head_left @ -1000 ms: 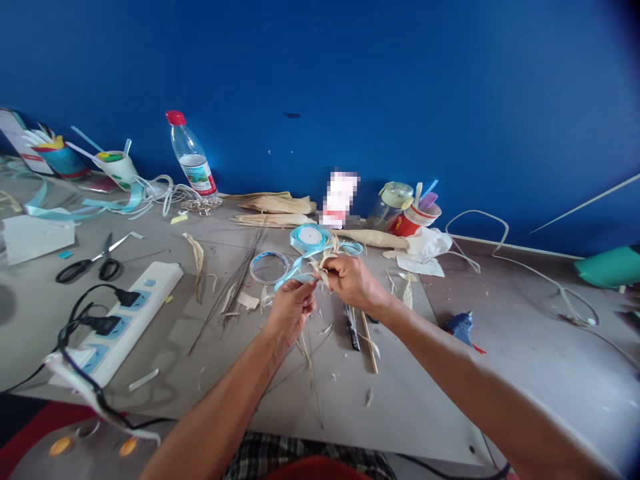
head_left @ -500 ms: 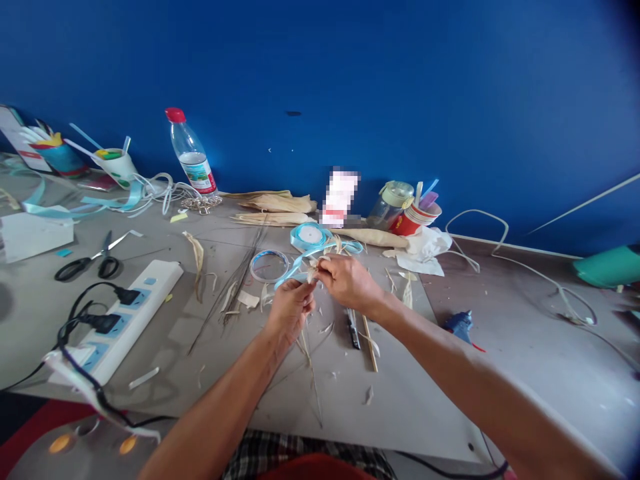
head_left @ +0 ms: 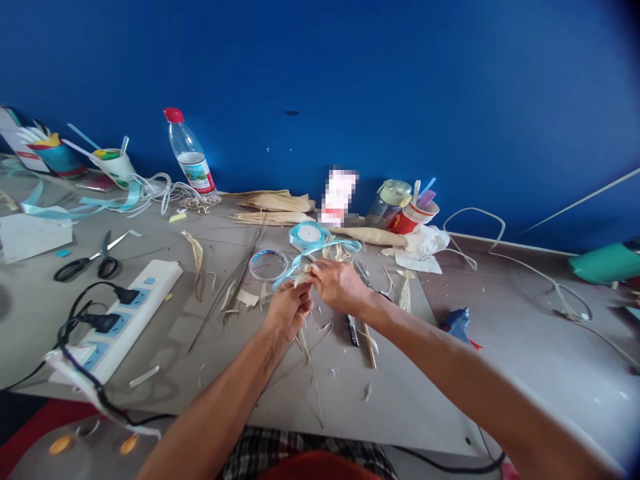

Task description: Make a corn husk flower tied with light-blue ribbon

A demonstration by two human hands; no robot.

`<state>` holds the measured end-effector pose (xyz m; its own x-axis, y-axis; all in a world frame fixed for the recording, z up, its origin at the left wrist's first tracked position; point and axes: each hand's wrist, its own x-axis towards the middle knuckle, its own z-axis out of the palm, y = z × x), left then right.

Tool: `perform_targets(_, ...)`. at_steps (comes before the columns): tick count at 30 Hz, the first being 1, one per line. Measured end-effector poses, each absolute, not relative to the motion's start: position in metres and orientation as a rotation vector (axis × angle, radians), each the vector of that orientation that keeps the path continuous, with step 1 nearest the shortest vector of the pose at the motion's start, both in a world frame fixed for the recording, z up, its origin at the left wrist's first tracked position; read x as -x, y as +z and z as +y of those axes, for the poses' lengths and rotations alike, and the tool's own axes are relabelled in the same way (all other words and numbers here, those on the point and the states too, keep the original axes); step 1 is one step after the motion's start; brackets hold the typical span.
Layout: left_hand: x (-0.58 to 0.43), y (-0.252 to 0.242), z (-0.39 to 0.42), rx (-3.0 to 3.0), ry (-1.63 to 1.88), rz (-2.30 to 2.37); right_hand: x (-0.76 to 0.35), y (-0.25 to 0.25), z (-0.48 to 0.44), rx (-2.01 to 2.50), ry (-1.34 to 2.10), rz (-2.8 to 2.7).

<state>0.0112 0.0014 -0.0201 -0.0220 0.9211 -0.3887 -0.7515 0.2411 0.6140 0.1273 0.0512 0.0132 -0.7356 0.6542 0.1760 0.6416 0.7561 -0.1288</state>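
Taking the two hands as the clock's centre: at 10 o'clock a bottle (head_left: pixel 193 163) with a red cap wears a label showing a landscape above a red band, its lettering too small to read; at 2 o'clock a red paper cup (head_left: pixel 406 222) bears a yellow mark, also illegible; a pixelated panel (head_left: pixel 339 199) stands between 12 and 1. The left hand (head_left: pixel 290 308) and right hand (head_left: pixel 340 285) meet, fingertips closed together, pinching a small pale husk piece (head_left: pixel 304 276) at the centre; a roll of light-blue ribbon (head_left: pixel 307 233) lies at 12 o'clock, its loose tail running just beside the left hand.
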Motion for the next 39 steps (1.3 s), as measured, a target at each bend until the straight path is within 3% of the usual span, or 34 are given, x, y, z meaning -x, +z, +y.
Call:
perform_targets(24, -0.014, -0.019, 0.002, -0.375, 1.188, 0.953, -0.124, 0.038, 0.072, 1.571, 0.589, -2.702)
perform_targets(39, -0.014, -0.013, 0.001, -0.52, 1.274, 1.124, -0.103, 0.059, 0.058, 1.667, 0.616, -2.744)
